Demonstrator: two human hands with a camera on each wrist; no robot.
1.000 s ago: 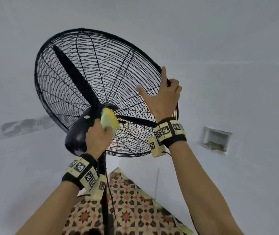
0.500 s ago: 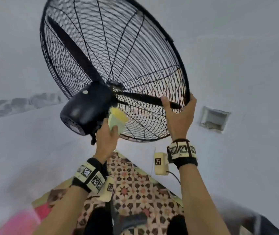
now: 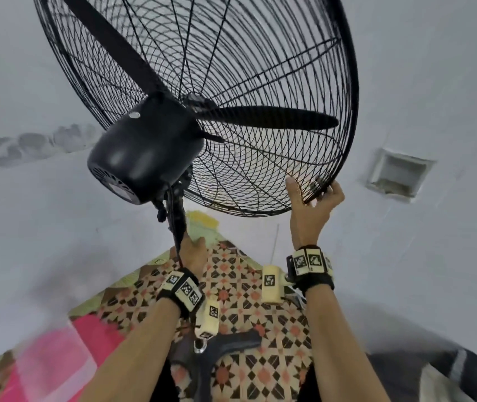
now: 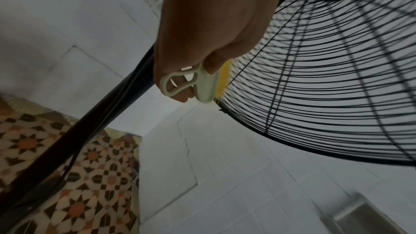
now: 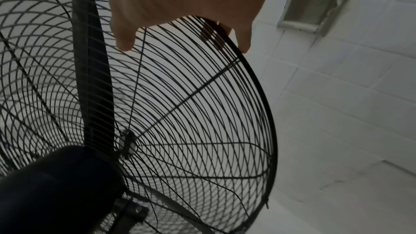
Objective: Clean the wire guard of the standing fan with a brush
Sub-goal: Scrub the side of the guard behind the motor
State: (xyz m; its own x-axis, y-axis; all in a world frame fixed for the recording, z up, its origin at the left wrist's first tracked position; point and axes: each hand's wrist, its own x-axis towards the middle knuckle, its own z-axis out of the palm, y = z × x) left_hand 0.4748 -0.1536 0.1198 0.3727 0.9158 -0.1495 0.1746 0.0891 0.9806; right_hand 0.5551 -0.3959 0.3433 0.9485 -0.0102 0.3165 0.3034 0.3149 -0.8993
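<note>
Lower left of the head view: a pink, blurred object (image 3: 54, 364) sits on the patterned brown-and-orange floor mat (image 3: 240, 288), too smeared to name. Moving right to centre frame, the left hand (image 3: 192, 252) sits low beside the black fan pole (image 3: 176, 227), fingers curled tight around the pale green plastic brush with yellow bristles (image 3: 202, 224). Above it, the rounded black motor housing (image 3: 144, 152), and spreading across the upper frame, the big round black wire guard (image 3: 260, 68) with its black blades (image 3: 266, 117) inside. Lower right of the guard, the right hand (image 3: 311, 210) is clamped on the rim, thumb on the back wires and fingers hooked over the edge. At far right, a recessed box (image 3: 397, 175) in the white wall.

My read: this is the scrubbing step, with the right hand steadying the cage. The next stroke calls for working the bristles along the lower wires near the rim.

The left wrist view settles what the head view hides behind the pole: the bristles sit right up against the guard's lower wires, with fingers through the looped handle. The right wrist view shows the rim grip up close, though it is dim.
</note>
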